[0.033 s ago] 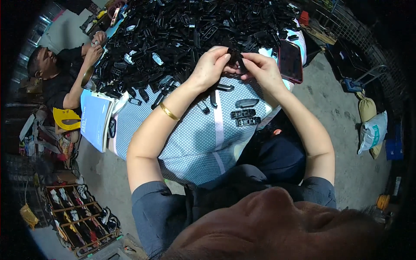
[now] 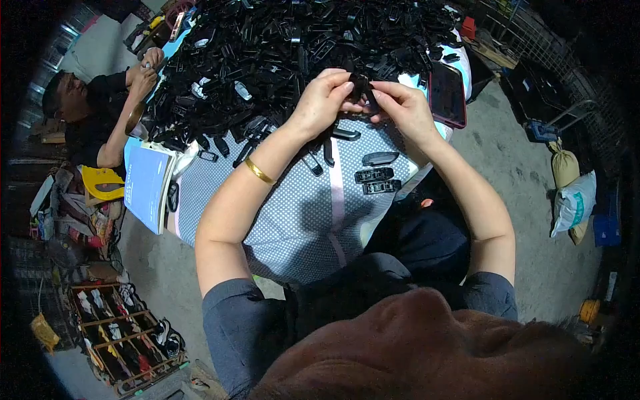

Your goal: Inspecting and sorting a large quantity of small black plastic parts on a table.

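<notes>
My left hand (image 2: 321, 105) and my right hand (image 2: 407, 112) meet over the near side of a large heap of black plastic parts (image 2: 247, 57). Between the fingertips of both hands is a small black plastic part (image 2: 362, 88); its exact kind is too dark to make out, and whether it is one piece or two I cannot tell. Just below the hands, a long black casing (image 2: 346, 134) lies on the patterned cloth (image 2: 287, 213). Nearer me rest a smooth oval black cover (image 2: 380, 159) and two black slotted pieces (image 2: 375, 175), side by side.
A phone or tablet (image 2: 447, 93) in a red-edged case lies right of the heap. At the left table edge sits a blue book (image 2: 148, 183). Across the left corner another person (image 2: 100, 113) works with both hands. A divided wooden rack (image 2: 127, 333) stands on the floor.
The black part between my fingertips has shifted slightly. Both arms and the pieces on the cloth stay where they were.
</notes>
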